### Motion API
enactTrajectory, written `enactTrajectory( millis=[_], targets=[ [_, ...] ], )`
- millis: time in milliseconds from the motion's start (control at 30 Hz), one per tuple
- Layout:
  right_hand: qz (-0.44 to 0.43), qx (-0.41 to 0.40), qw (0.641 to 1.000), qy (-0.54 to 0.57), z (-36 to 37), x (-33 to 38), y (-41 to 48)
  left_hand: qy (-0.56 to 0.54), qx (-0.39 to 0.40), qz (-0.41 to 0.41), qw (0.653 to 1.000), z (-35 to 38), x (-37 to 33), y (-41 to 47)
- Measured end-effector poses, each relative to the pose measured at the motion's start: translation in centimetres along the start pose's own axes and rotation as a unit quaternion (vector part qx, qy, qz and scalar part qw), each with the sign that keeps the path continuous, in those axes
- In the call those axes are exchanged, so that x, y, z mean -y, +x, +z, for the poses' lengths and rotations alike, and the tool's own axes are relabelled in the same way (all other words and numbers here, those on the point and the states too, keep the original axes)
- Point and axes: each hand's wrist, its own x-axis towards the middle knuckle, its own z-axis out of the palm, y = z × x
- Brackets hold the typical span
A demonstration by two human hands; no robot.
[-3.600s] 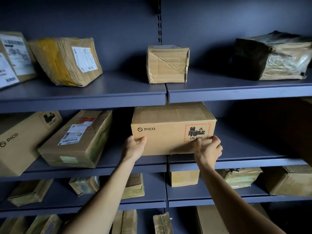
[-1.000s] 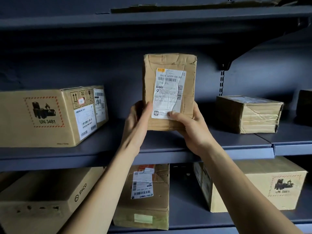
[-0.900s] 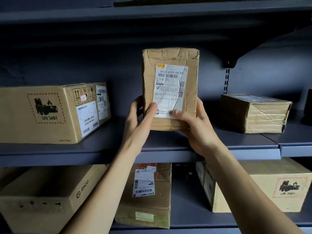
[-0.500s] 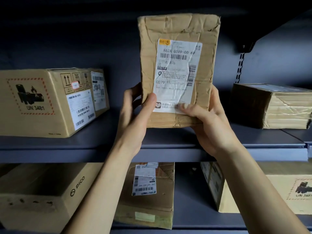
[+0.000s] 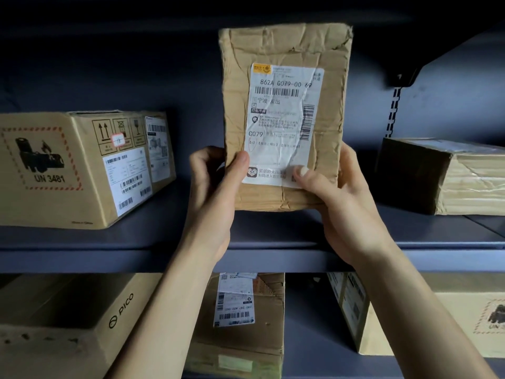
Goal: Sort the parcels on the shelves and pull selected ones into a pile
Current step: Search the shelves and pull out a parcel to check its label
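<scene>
"Being held where, the crumpled parcel (image 5: 284,119)?"

"It is being held upright above the shelf (image 5: 136,258), between the UN 3481 box (image 5: 68,170) on the left and the taped box (image 5: 448,179) on the right."

"And how is it being gripped?"

"Its lower left edge is being clasped by the left hand (image 5: 213,198), its lower right corner by the right hand (image 5: 347,209); both thumbs are being pressed on the front, fingers being hidden behind."

Crumpled brown parcel (image 5: 284,116) upright above shelf edge, white label facing camera.
</scene>
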Motion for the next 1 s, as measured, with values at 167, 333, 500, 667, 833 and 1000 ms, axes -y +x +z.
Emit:
enactTrajectory(
  millis=[167,333,500,667,833,1000],
  targets=[
    [0.001,-0.052,0.997,-0.054,0.4,-0.2,-0.1,-0.002,-0.012,-0.045,0.999,0.3,-0.1,0.3],
    [-0.001,-0.036,0.997,-0.069,0.3,-0.2,0.0,0.004,0.001,-0.095,0.995,0.7,-0.3,0.4],
    [0.007,-0.051,0.995,-0.084,0.7,0.0,0.0,0.047,0.022,-0.113,0.992,0.7,-0.3,0.4],
    [0.008,-0.078,0.99,-0.122,0.9,0.0,0.0,0.083,0.031,-0.132,0.987,0.7,0.1,0.2],
    [0.031,-0.092,0.984,-0.148,0.9,-0.1,0.2,0.162,0.016,-0.107,0.981,0.4,0.5,0.5],
    [0.047,-0.105,0.974,-0.193,0.9,-0.6,0.7,0.238,-0.004,-0.085,0.968,0.4,0.9,0.5]
  ],
)
